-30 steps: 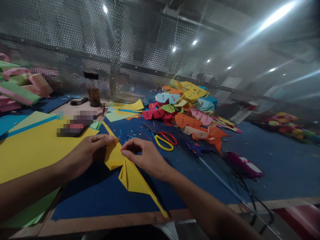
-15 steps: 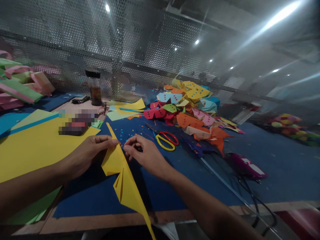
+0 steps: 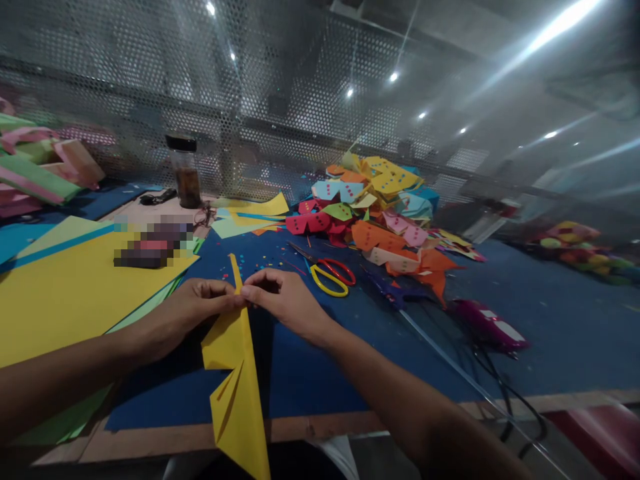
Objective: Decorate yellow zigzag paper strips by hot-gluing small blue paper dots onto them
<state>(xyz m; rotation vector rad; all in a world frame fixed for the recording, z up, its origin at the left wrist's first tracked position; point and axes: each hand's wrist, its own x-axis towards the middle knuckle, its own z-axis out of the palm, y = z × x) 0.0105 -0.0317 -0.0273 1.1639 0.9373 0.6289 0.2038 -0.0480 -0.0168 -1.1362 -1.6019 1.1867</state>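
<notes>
A folded yellow paper piece (image 3: pixel 245 393), cut with angular wing shapes along one side, hangs down past the table's front edge. My left hand (image 3: pixel 183 310) pinches it near its narrow upper strip. Right beside those fingertips, my right hand (image 3: pixel 293 300) has thumb and fingertips closed on the strip's other edge. Scissors (image 3: pixel 330 277) with one red and one yellow handle lie just beyond my right hand. Small coloured paper bits are scattered on the blue table surface (image 3: pixel 310 380) behind both hands.
Large yellow sheets (image 3: pixel 65 293) lie on the left under a blurred-out object (image 3: pixel 153 245). A lidded jar (image 3: pixel 185 173) stands behind. Dotted paper cutouts (image 3: pixel 385 240) are heaped at centre right, near a blue glue gun (image 3: pixel 395 290), a purple device (image 3: pixel 490 325) and cables.
The yellow paper has swung more upright, its lower end moving left. My right hand has come in from slightly apart to pinch the strip beside my left fingers.
</notes>
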